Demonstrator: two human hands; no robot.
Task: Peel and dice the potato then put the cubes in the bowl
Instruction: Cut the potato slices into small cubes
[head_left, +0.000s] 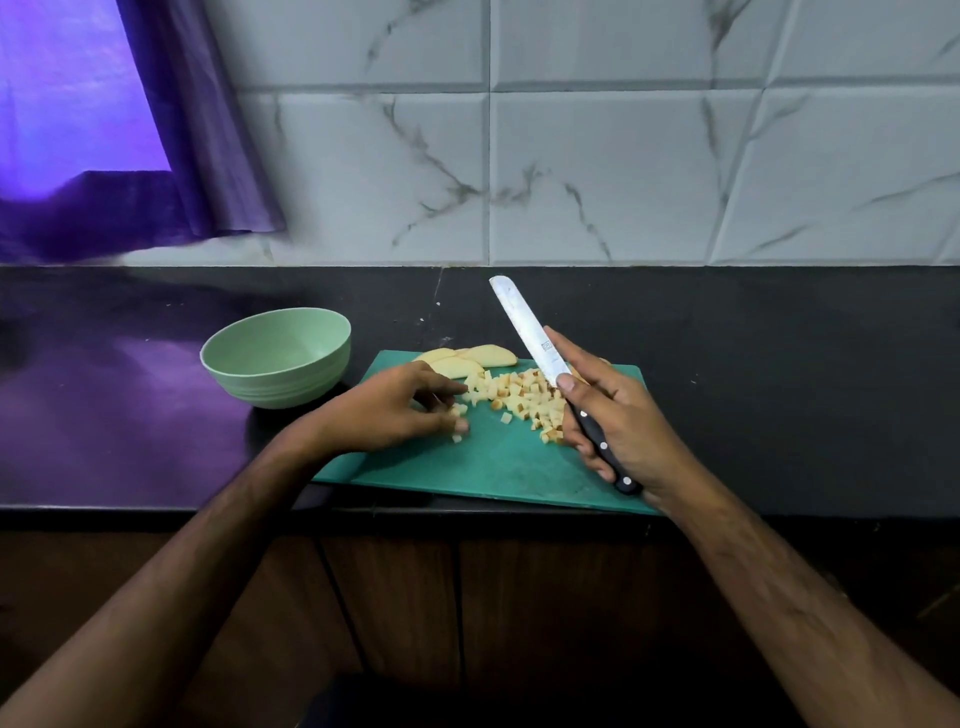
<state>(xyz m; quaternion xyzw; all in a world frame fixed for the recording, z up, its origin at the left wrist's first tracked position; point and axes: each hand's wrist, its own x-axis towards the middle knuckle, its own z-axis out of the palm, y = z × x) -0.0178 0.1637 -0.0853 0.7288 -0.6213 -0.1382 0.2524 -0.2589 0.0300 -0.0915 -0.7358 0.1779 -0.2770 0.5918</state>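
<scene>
- Potato cubes (519, 400) are heaped on the far middle of the green cutting board (498, 462), with a few strays lying apart toward the board's left side.
- Several uncut potato slices (470, 359) are stacked at the board's far edge, just behind the heap.
- The cutting board is laid on a black countertop (779, 364), its near edge reaching the counter's front lip.
- A pale green bowl (278, 356) is set upright on the counter just beside the board's left far corner; nothing is seen inside it.
- The left hand (387, 410) is held low over the left part of the board, fingers curled loosely, and a couple of small cubes are pinched or touched at the fingertips (460, 426); whether they are truly gripped cannot be told.
- The right hand (608, 421) is wrapped round the black riveted handle of a knife (540, 353), with the thumb laid along the base of the blade.
- The blade is lifted clear of the board and tilted away and to the left, its rounded tip shown above the countertop behind the board.
- A marbled grey tiled wall (623, 156) is seen behind the counter, and a purple curtain (156, 130) is hung at the far left.
- Dark wooden cabinet doors (467, 597) are visible beneath the counter, between the two forearms.
</scene>
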